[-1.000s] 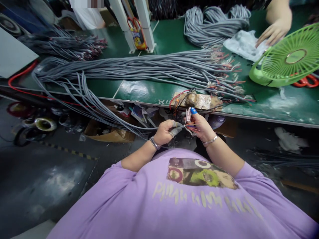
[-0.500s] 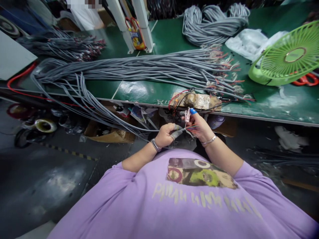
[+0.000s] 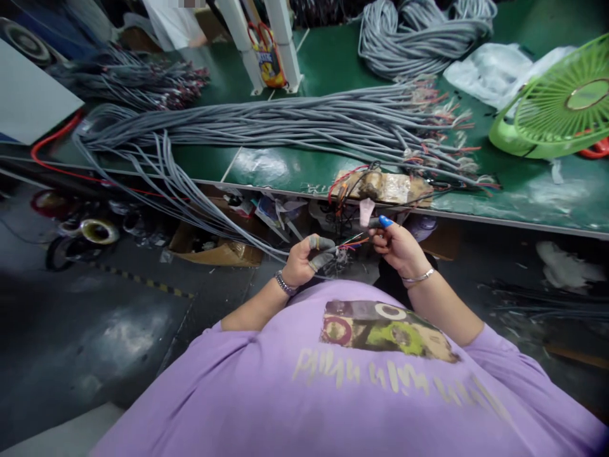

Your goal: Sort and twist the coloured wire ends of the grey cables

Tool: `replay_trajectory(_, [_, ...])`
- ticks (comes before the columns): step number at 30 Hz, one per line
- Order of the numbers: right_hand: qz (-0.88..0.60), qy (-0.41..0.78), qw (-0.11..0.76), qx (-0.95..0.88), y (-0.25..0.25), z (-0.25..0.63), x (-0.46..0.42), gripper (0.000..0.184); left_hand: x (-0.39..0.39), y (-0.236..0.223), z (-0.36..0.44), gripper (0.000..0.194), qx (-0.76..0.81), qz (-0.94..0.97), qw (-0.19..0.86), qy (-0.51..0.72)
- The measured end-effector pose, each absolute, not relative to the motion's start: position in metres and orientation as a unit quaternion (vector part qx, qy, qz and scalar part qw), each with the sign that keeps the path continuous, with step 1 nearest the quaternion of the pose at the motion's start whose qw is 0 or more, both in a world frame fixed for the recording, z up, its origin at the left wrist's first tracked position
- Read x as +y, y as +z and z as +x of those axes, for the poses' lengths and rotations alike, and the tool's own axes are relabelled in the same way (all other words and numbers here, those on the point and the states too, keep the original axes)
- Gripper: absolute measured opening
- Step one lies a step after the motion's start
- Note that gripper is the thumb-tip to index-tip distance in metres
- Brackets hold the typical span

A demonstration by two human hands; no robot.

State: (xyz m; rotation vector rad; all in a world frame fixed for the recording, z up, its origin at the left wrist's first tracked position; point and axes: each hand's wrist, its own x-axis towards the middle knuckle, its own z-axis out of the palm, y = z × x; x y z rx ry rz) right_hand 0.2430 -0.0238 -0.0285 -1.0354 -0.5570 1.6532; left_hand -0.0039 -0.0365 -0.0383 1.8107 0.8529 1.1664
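Observation:
My left hand (image 3: 304, 259), with grey covers on its fingertips, pinches a grey cable near its stripped end. Thin coloured wires (image 3: 354, 242) and pale frayed strands fan out of that end toward the right. My right hand (image 3: 398, 249) is closed just beyond the wire tips, apart from them, and wears a blue cover on the thumb. Between its thumb and forefinger sits a small pink clip-like piece (image 3: 366, 212), pointing up toward the bench edge; its exact kind is unclear.
A long bundle of grey cables (image 3: 266, 124) lies along the green bench (image 3: 266, 168), some strands drooping over the front edge. A wire-wrapped block (image 3: 397, 187), a green fan (image 3: 566, 95), a plastic bag (image 3: 490, 70) and coiled cable (image 3: 419, 41) are also there. Below stands a cardboard box (image 3: 219, 251).
My hands have drawn apart: the left moved left with the cable, the right moved right with the pink piece, off the wires. The view has shifted slightly.

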Motion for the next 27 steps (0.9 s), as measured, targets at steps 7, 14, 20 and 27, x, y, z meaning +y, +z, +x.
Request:
replay_trajectory(7, [-0.483,0.594,0.554,-0.327,-0.016,0.249,-0.044,0.027,-0.034,-0.029,0.006,0.039,0.369,0.666,0.472,0.445])
replay_trajectory(14, [-0.433,0.594,0.569,-0.367,-0.011,0.237,-0.055,0.026,-0.034,-0.022,0.014,0.051,0.331,0.534,0.680,0.378])
replay_trajectory(20, [-0.383,0.650,0.498,-0.427,-0.002,0.210,-0.051,0.032,-0.026,-0.020,0.005,0.051,0.292,0.447,0.767,0.357])
replay_trajectory(27, [-0.336,0.576,0.499,-0.554,0.008,0.203,-0.052,0.067,-0.026,-0.021,-0.005,0.045,0.287,0.416,0.806,0.307])
